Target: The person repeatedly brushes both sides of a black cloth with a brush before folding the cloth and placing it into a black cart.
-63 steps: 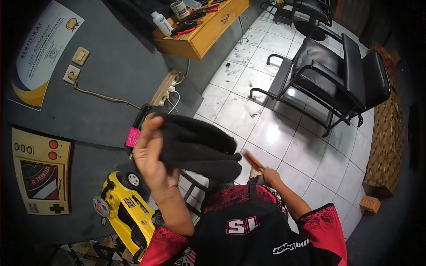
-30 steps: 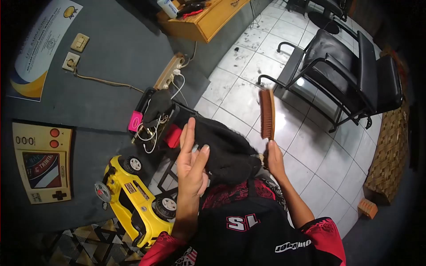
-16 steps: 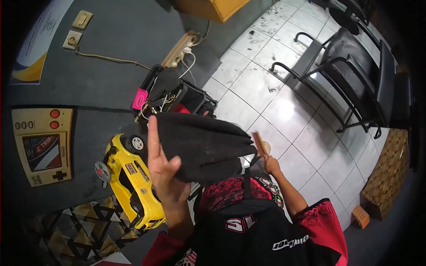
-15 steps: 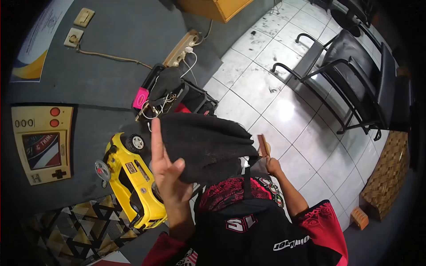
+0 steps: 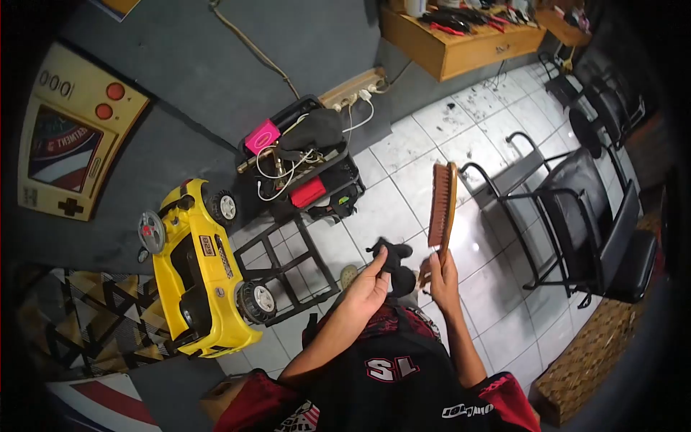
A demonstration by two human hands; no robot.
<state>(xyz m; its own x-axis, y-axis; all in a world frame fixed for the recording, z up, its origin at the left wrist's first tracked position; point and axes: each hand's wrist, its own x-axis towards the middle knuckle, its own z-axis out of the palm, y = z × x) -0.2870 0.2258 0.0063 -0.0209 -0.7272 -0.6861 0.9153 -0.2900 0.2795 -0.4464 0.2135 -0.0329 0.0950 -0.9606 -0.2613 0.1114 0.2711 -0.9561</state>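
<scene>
In my right hand (image 5: 440, 279) is the wooden handle of a brush (image 5: 440, 209), which stands upright with its reddish-brown bristles facing left. My left hand (image 5: 371, 284) is closed on a small black item (image 5: 396, 266) with rounded ends, in front of my lap. A narrow gap separates the black item from my right hand. What my right hand's lower fingers touch is too small to make out.
A yellow toy car (image 5: 209, 273) stands at the left beside a black metal frame (image 5: 288, 270). Beyond it is a cart (image 5: 338, 180) with cables and a pink box (image 5: 262, 137). Black chairs (image 5: 576, 187) stand right, and a wooden drawer unit (image 5: 461, 47) hangs above.
The large dark cloth over my lap is out of sight. My left hand has gone from a raised, spread pose to gripping the black item. The brush is raised, and the view has shifted.
</scene>
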